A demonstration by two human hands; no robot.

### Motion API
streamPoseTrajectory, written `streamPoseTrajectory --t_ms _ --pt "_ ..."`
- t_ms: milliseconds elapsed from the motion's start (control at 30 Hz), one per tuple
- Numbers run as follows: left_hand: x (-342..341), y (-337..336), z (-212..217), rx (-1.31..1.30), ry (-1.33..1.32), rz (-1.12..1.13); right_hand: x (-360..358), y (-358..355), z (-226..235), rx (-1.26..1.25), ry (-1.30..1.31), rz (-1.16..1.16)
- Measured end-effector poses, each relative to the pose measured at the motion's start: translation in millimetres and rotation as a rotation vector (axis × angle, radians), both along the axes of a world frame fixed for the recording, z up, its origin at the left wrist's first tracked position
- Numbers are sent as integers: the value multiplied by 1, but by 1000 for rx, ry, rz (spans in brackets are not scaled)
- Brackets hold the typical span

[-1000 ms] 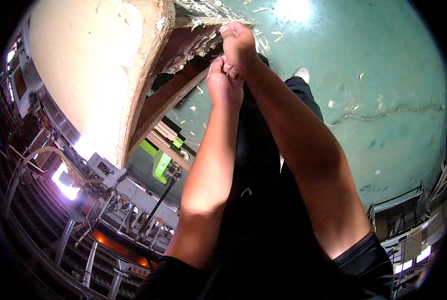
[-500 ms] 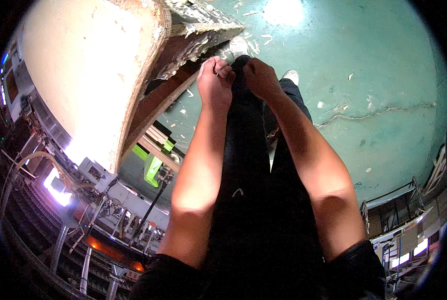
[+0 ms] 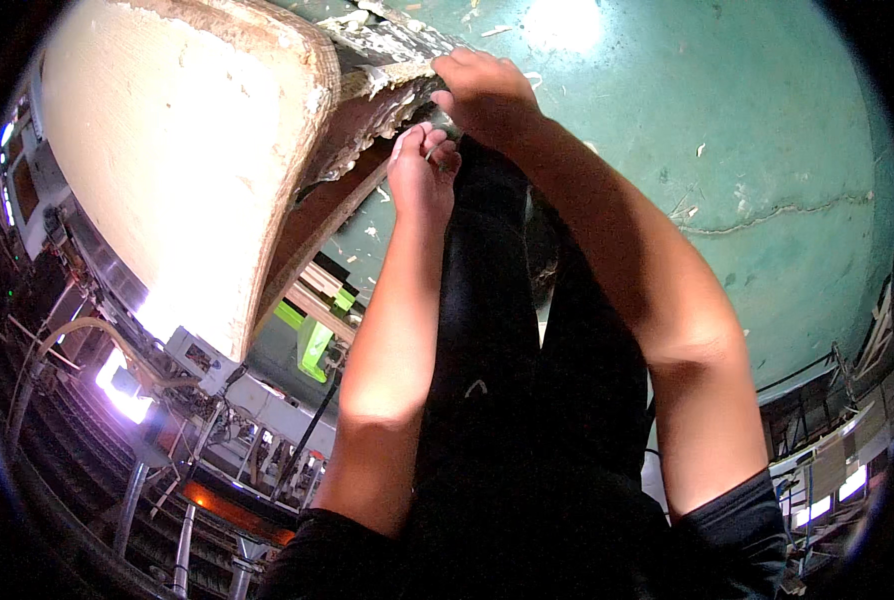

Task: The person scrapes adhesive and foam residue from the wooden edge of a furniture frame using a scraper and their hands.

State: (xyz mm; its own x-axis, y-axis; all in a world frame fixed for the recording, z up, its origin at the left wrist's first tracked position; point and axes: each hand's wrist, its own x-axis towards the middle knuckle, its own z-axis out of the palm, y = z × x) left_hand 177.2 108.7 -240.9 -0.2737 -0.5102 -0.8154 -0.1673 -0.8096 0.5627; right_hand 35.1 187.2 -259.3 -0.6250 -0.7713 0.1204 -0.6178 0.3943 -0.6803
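Note:
A large cream panel (image 3: 177, 170) with rough brown edges fills the upper left. Beneath its right edge, a wooden frame (image 3: 392, 90) carries ragged, pale crusted matter. My right hand (image 3: 489, 98) reaches over the frame's pointed end, fingers on top and thumb below, and hides that corner. Just beneath it my left hand (image 3: 424, 172) is raised with its fingers curled in, close to the frame's lower rail. Whatever lies within those left fingers, if anything, is too small to make out.
The green floor (image 3: 687, 120) has a long crack and scattered pale chips. Under the panel lie wooden strips (image 3: 327, 300) and a bright green part (image 3: 313, 348). Machinery with metal posts (image 3: 184, 550) stands at lower left; racks (image 3: 817, 470) are at lower right.
My right hand has moved up and left from above my knee onto the frame's end. My left hand stays curled, shifted slightly. The view has moved a little.

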Motion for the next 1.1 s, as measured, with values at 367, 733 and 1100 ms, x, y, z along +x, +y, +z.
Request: streamPoseTrajectory --t_ms 367,733,1100 --pt "-38 8 -13 158 206 33 -55 -33 11 364 215 546" --pt "-51 16 -21 229 436 94 -60 -32 8 276 145 564" --pt "-65 28 2 229 327 141 -74 -39 7 297 141 696"
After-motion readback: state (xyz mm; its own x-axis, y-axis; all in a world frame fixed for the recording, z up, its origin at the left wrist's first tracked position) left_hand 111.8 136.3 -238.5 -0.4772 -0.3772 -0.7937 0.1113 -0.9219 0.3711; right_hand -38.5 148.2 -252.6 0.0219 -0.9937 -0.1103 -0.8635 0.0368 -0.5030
